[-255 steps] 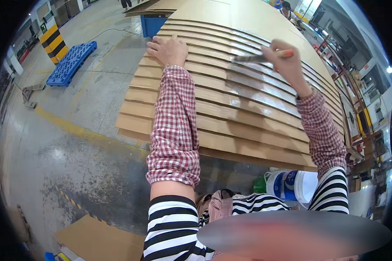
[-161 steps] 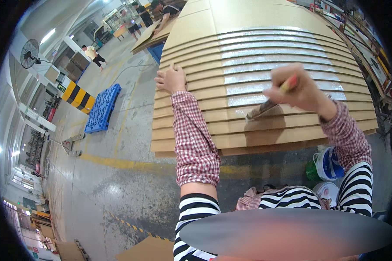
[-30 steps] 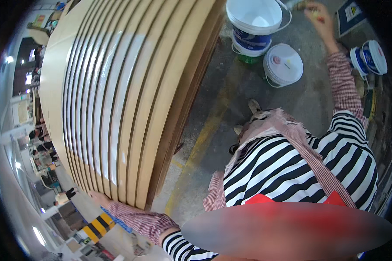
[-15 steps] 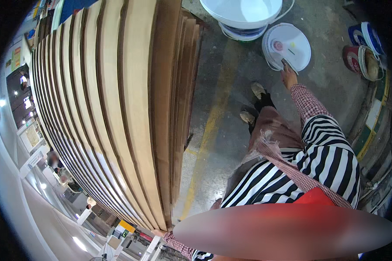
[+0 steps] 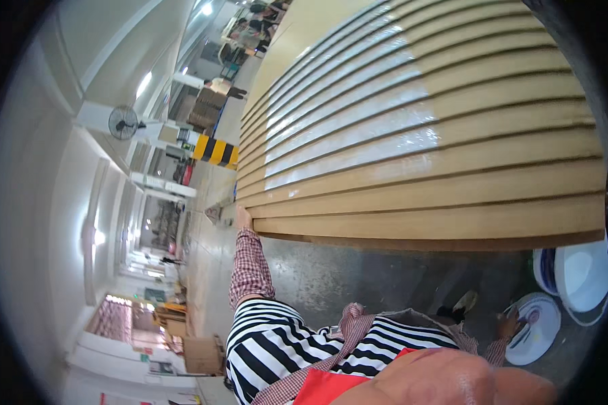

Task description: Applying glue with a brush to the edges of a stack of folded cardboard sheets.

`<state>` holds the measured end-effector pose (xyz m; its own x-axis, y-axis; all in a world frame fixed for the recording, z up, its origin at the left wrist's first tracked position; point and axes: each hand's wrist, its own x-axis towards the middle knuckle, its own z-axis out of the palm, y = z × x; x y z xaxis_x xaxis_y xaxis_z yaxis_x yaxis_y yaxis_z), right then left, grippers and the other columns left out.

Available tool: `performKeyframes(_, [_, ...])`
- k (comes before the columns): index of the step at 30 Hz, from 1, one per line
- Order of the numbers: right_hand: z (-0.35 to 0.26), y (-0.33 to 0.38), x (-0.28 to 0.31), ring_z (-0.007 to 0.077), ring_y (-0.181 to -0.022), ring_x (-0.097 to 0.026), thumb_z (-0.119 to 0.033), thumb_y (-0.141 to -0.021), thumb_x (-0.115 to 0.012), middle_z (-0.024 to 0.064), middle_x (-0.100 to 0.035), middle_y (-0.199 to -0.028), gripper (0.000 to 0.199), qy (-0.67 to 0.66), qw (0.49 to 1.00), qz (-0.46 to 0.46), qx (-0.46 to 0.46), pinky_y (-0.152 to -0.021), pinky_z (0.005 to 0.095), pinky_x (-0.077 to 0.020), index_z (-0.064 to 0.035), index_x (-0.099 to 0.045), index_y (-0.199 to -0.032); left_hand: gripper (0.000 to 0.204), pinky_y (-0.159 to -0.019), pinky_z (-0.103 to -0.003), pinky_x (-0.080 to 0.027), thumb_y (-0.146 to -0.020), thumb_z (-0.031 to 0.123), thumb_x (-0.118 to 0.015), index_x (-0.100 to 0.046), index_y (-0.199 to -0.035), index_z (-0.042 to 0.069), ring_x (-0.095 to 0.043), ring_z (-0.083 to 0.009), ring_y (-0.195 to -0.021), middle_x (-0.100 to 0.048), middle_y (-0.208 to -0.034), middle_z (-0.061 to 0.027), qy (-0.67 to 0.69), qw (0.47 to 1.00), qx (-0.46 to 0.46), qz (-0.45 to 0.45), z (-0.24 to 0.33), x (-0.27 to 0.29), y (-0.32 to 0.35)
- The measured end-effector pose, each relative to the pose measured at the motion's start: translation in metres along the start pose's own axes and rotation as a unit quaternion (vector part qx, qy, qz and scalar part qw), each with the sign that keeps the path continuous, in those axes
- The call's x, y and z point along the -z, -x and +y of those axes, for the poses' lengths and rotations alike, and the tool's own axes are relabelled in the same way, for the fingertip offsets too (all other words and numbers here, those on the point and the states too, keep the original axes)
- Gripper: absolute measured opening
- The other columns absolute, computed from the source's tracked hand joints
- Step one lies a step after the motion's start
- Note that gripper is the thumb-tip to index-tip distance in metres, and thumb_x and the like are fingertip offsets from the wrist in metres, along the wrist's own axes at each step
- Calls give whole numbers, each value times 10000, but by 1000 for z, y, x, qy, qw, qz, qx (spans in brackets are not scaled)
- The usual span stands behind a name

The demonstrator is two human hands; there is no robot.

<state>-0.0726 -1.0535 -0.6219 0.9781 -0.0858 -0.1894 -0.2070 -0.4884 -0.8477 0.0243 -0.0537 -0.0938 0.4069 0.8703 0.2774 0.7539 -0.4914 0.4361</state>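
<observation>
A fanned stack of long tan boards (image 5: 507,162) fills the upper right, their edges stepped in narrow strips. Across its middle lies a shiny white patch (image 5: 358,115) that looks wet. My left hand (image 5: 244,217) is closed at the near left corner of the stack, gripping the board edge; its fingers are partly hidden. At the lower right my right hand (image 5: 509,324) reaches over a round white bucket lid (image 5: 544,337), fingers stretched out at its left side. A dark narrow shape beside those fingers is too small to make out.
A larger white bucket (image 5: 584,273) stands beyond the lid, near the stack's right end. To the left are a yellow-and-black striped barrier (image 5: 215,150), a wall fan (image 5: 123,123) and a cardboard box (image 5: 204,355). Several people are at the far top.
My view has swung left, so the stack now runs across the upper right and the buckets sit at the lower right. My left hand stays at the stack's corner, my right at the lid.
</observation>
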Motion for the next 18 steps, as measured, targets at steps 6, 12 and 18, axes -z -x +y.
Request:
performKeyframes(6, [-364, -45, 41, 210, -1021, -506, -29, -858, -399, 130, -519, -1147, 343, -225, 945, 233, -33, -887, 320, -384, 25, -463, -1191, 472, -980, -504, -233, -899, 358, -260, -443, -1209, 53, -381, -370, -1158, -487, -1189, -194, -102, 991, 17, 86, 0, 92, 6])
performKeyframes(12, [-530, -122, 192, 251, -1057, -497, -203, -947, -334, 166, -487, -1192, 364, -8, 850, 443, 286, -899, 326, -384, 52, -464, -1171, 471, -1002, -542, -156, -898, 402, -256, -338, -1299, 171, -243, -400, -1239, -344, -1307, -203, -92, 991, 92, 43, 61, 82, 39])
performKeyframes(18, [-600, -170, 192, 234, -1128, -443, -293, -945, -318, 142, -467, -1225, 425, 42, 903, 326, 275, -956, 322, -321, 14, -457, -1204, 499, -1016, -549, -104, -899, 443, -228, -227, -1355, 242, -175, -424, -1263, -191, -1385, -218, -114, 982, 144, 29, 72, 104, 43])
